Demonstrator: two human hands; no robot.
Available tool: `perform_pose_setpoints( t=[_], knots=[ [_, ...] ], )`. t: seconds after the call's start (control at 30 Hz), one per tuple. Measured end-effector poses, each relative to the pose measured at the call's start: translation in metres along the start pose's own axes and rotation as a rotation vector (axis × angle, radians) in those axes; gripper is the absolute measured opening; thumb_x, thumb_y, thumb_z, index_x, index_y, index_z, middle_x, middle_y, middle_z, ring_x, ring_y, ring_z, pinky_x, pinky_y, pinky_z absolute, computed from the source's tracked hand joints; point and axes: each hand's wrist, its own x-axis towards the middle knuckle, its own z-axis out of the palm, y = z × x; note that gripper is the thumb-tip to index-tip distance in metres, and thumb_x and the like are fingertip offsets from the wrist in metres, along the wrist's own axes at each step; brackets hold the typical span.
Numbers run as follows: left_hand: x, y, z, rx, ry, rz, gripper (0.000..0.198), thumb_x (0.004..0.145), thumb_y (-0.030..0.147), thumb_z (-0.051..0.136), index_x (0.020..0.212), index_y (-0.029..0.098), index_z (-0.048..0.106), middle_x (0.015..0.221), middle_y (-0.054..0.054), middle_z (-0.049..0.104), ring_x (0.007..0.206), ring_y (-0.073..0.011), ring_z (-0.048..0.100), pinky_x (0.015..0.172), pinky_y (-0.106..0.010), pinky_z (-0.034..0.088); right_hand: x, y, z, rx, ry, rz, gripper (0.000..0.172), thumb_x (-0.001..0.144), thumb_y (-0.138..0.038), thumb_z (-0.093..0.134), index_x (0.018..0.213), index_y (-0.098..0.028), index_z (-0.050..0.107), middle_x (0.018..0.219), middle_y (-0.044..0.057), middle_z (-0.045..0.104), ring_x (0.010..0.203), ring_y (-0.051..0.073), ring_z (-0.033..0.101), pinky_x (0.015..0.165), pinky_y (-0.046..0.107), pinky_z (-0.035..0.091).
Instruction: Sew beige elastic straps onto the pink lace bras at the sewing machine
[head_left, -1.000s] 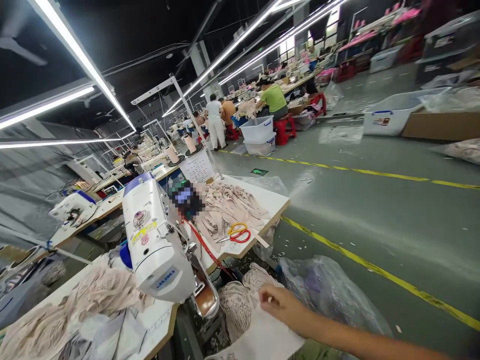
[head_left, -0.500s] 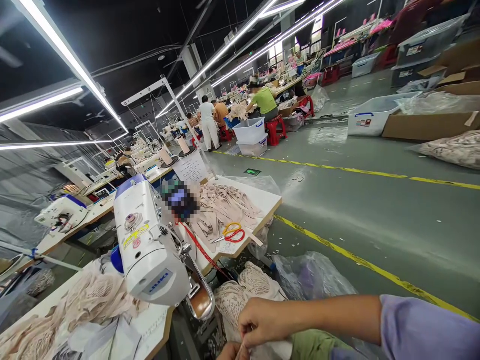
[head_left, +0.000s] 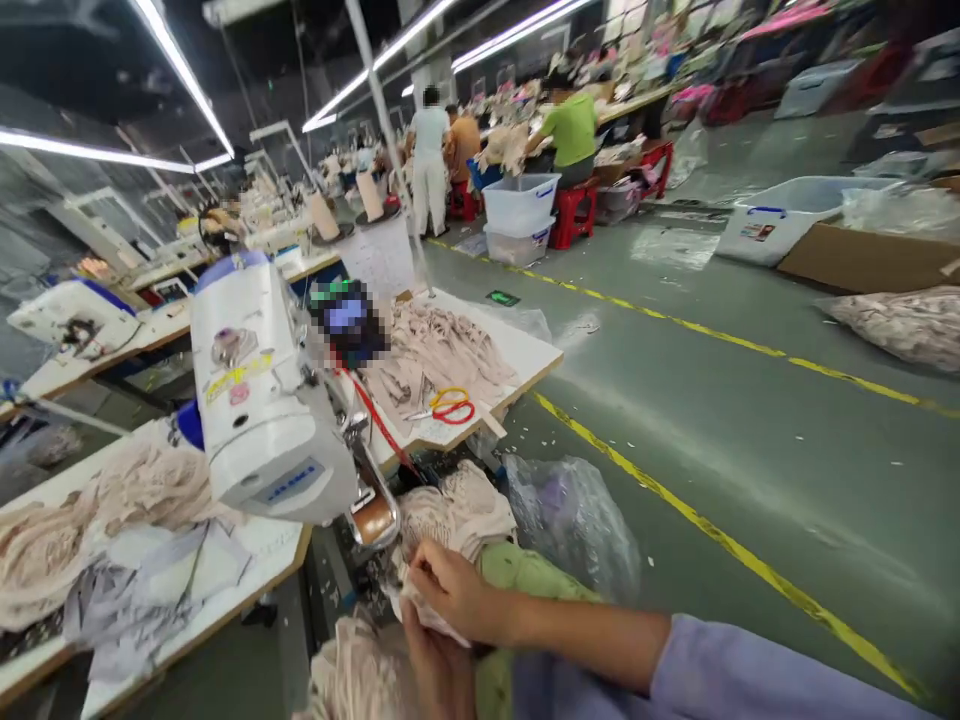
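Low in the view, my right hand (head_left: 454, 590) is closed with its fingers pinched on a piece of pale beige fabric (head_left: 431, 612). Just below and left of it, my left hand (head_left: 439, 665) holds the same piece from underneath, its fingers partly hidden. Both hands are over my lap, right of and below the white sewing machine (head_left: 274, 400). A pile of beige lace fabric (head_left: 469, 505) lies just beyond them, and another beige bundle (head_left: 352, 670) is at their lower left.
Orange and red scissors (head_left: 452, 405) lie beside beige strips (head_left: 442, 345) on the machine table (head_left: 525, 365). More fabric (head_left: 142, 480) covers the left table part. A clear plastic bag (head_left: 577, 520) is on the floor. Several people sit or stand farther back.
The camera view has turned and tilted down. My hands have come up and left in the picture, still on the fabric, and more of my left hand shows. The beige bundle at lower left is now visible.
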Motion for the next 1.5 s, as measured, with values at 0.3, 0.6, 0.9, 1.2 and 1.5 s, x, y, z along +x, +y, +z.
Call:
perform_pose_setpoints(
  t=[0.3,0.6,0.9,1.2,1.5],
  knots=[
    [0.003,0.005,-0.070,0.195,0.104,0.053,0.045,0.081,0.060,0.066,0.080,0.015,0.071,0.076,-0.006,0.070,0.075,-0.0165,0.064,0.078,-0.028,0.049,-0.015,0.034,-0.004,-0.079,-0.198,0.022,0.028,0.095,-0.045,0.050,0.087,-0.020,0.060,0.086,0.006,0.066,0.083,0.021,0.062,0.077,0.034,0.049],
    [-0.008,0.070,-0.085,0.544,-0.450,-0.097,0.035,0.079,0.049,0.071,0.079,0.013,0.067,0.068,0.002,0.055,0.066,-0.0122,0.046,0.064,-0.024,0.036,0.018,-0.015,-0.043,-0.295,-0.898,-0.224,0.022,0.094,-0.042,0.055,0.097,-0.021,0.059,0.075,0.000,0.061,0.064,0.014,0.054,0.057,0.024,0.039],
    [-0.001,0.053,-0.097,0.112,-0.120,-0.107,0.035,0.080,0.049,0.067,0.072,0.017,0.057,0.053,0.006,0.043,0.051,-0.0091,0.034,0.053,-0.024,0.029,0.008,0.018,-0.061,-0.376,-0.159,-0.045,0.009,0.086,-0.031,0.052,0.085,-0.022,0.056,0.068,-0.001,0.057,0.054,0.013,0.048,0.054,0.026,0.038],
    [0.018,0.028,-0.083,-0.146,0.014,-0.108,0.038,0.071,0.048,0.076,0.065,0.016,0.055,0.061,0.003,0.052,0.060,-0.0097,0.050,0.059,-0.022,0.041,0.000,0.009,-0.049,-0.292,-0.246,-0.203,0.021,0.096,-0.026,0.047,0.101,-0.023,0.066,0.096,0.006,0.071,0.086,0.019,0.065,0.080,0.033,0.051],
    [0.011,0.029,-0.064,-0.076,-0.065,-0.071,0.043,0.073,0.047,0.078,0.059,0.018,0.049,0.047,0.008,0.037,0.050,-0.0069,0.033,0.057,-0.021,0.036,0.007,0.008,-0.009,0.235,-0.390,0.291,0.039,0.084,-0.054,0.066,0.094,-0.017,0.067,0.083,0.002,0.069,0.077,0.017,0.062,0.071,0.029,0.050]
  ],
)
